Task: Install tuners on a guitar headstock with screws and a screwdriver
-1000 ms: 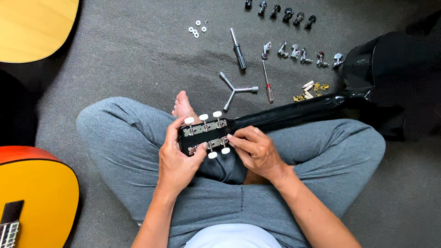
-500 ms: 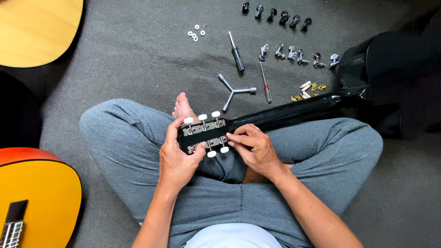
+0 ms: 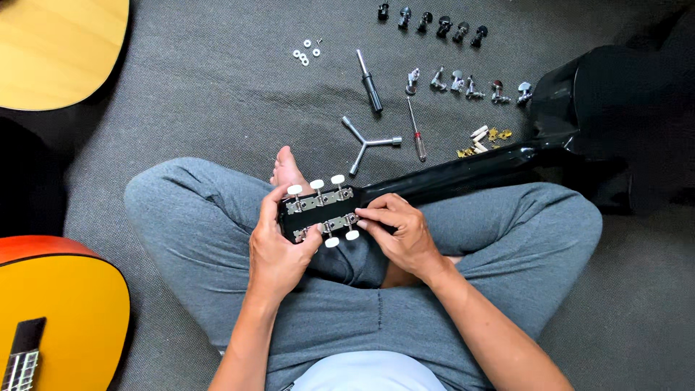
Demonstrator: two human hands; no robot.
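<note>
While the left hand [image 3: 279, 253] grips the black guitar headstock [image 3: 318, 213] on the lap, the right hand [image 3: 398, 232] pinches a white tuner knob [image 3: 352, 234].

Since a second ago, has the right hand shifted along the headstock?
No. The right hand stays at the neck end of the black guitar headstock, fingers by the lower white tuner knobs, same offset from the left hand. Only the camera view drifted slightly.
</note>
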